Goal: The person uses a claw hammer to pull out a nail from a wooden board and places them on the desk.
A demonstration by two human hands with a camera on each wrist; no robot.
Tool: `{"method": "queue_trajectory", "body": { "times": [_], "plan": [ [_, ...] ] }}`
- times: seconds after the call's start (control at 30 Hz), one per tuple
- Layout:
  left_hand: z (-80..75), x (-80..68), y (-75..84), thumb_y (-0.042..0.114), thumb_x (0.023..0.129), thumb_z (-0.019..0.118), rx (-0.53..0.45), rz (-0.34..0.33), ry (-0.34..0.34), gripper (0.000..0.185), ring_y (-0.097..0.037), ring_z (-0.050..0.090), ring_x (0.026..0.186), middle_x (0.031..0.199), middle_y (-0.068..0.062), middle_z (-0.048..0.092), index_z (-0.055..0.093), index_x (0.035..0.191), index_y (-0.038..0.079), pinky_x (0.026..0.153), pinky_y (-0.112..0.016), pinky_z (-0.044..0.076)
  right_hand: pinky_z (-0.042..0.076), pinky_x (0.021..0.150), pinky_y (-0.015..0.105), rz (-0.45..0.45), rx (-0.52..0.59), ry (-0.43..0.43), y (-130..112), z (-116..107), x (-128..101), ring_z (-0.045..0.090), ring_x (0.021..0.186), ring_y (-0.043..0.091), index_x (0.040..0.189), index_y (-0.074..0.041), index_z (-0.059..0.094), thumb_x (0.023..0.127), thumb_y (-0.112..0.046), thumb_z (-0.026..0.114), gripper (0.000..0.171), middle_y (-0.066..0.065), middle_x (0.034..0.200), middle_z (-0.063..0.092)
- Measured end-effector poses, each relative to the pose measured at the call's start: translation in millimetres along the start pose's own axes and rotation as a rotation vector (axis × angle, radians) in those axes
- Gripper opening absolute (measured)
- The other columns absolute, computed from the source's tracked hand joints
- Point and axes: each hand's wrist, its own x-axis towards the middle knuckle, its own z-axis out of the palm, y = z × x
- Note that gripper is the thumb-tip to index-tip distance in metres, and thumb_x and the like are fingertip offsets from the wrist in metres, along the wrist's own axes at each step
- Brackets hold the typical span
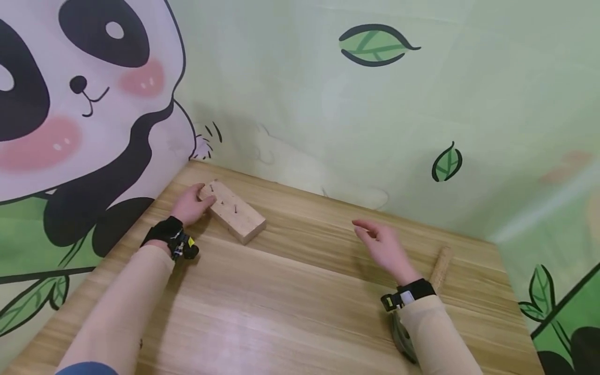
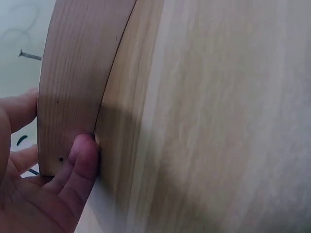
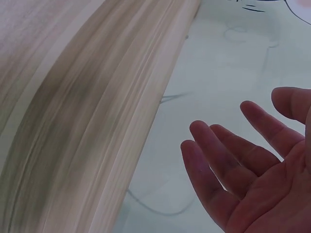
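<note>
A rectangular wooden block (image 1: pixel 241 216) lies at the back left of the table, with several nails (image 1: pixel 236 209) standing in its top face. My left hand (image 1: pixel 191 205) grips the block's left end between thumb and fingers. In the left wrist view, fingertips press both sides of the block (image 2: pixel 77 73), and a nail (image 2: pixel 30 55) juts out past its edge. My right hand (image 1: pixel 386 250) is held over the right part of the table, holding nothing. Its fingers (image 3: pixel 211 170) are spread and slightly bent in the right wrist view.
A tool with a wooden handle (image 1: pixel 440 268) and a dark curved end (image 1: pixel 402 338) lies at the right, partly hidden under my right forearm. The wood-grain table (image 1: pixel 281 302) meets a printed cloth backdrop (image 1: pixel 281 78) at its back and sides.
</note>
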Motion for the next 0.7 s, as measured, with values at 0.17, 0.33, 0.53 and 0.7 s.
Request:
{"method": "queue_trajectory", "body": {
  "times": [0.17,0.33,0.53,0.7],
  "plan": [
    [9.6,6.1,5.9,0.031,0.111,0.056,0.062,0.028,-0.028,0.073,-0.054,0.04,0.145,0.156,-0.043,0.039,0.027,0.16,-0.016,0.122,-0.062,0.03,0.052,0.105,0.058,0.0,0.016,-0.012,-3,1,0,0.064,0.129,0.038,0.144,-0.003,0.066,0.113,-0.028,0.057,0.041,0.018,0.144,0.066],
    [28.4,9.7,22.4,0.031,0.112,0.054,0.108,0.067,-0.085,0.072,-0.054,0.034,0.15,0.16,-0.041,0.035,0.027,0.16,-0.016,0.124,-0.061,0.027,0.051,0.106,0.059,-0.009,0.001,-0.014,-5,-2,-2,0.063,0.13,0.038,0.144,-0.005,0.066,0.113,-0.028,0.057,0.04,0.018,0.143,0.066],
    [51.0,3.7,53.5,0.028,0.112,0.053,0.188,0.094,-0.161,0.07,-0.053,0.033,0.151,0.16,-0.041,0.035,0.028,0.158,-0.018,0.125,-0.059,0.027,0.052,0.104,0.059,-0.037,-0.033,-0.042,-8,0,-4,0.066,0.127,0.037,0.143,-0.007,0.068,0.113,-0.028,0.058,0.038,0.016,0.14,0.069],
    [64.1,1.9,81.1,0.027,0.111,0.054,0.229,0.11,-0.184,0.069,-0.052,0.035,0.151,0.16,-0.04,0.037,0.029,0.159,-0.017,0.125,-0.057,0.029,0.053,0.103,0.057,-0.056,-0.015,-0.078,-23,7,2,0.067,0.125,0.035,0.144,-0.008,0.068,0.113,-0.03,0.058,0.039,0.014,0.14,0.069]
  ]
}}
